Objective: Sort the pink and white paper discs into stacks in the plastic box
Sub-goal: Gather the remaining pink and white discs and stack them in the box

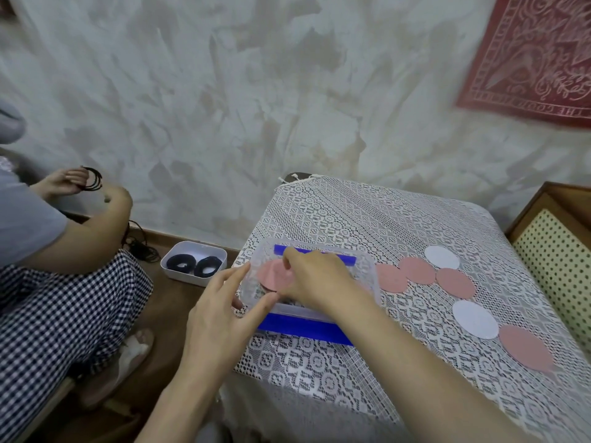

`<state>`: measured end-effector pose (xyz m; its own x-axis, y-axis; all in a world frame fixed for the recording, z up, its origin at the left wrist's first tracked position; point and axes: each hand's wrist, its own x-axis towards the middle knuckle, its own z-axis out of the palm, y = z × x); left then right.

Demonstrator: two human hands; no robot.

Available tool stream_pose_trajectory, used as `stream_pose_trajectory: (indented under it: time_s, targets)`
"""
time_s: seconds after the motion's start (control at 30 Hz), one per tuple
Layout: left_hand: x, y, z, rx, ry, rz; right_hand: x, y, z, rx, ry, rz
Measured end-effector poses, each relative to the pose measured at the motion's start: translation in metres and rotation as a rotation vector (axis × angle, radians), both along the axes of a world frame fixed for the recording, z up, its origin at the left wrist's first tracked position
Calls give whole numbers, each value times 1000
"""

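**Figure: Placing a pink disc in the box, with loose discs waiting to the right**

The clear plastic box (372, 282), with blue clip edges on its far and near sides, sits at the left end of a lace-covered table (367, 215). The right hand (315, 278) reaches into the box from the right, fingers curled narrowly onto a pink disc (271, 276) that lies in the box's left part; the hand is touching or pinching it, though whether the disc is already released cannot be told. The left hand (220, 314) rests at the box's left wall, fingers moderately spread and thumb against the near-left corner, apparently steadying it and holding nothing else.

The remaining discs lie to the right of the box in a loose line running away and then toward the viewer: three pink ones (417, 270) partly overlapping just beside the box, a white disc (442, 257) at the far end, another white disc (475, 319) nearer, and a last pink one (524, 346) nearest the table's right edge. All lie on the right hand's side (the left hand is well apart from them), so the next pick probably falls to the right hand. No white stack is visible in the box.
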<state>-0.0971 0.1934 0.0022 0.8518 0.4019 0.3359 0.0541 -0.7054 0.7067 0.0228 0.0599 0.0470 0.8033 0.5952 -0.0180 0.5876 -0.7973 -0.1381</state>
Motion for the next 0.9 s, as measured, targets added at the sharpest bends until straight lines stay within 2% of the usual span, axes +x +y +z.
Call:
stream_pose_trajectory:
  time_s: [0.3,0.47,0.9]
  targets:
    - [1,2,4,-6,-6,-11,6,-2,-6,66,-9,1]
    - [1,2,2,5,10,-2,11,-7,-3,0,48,54]
    - [4,4,0,-27,-3,0,12,-5,-9,35,-29,84]
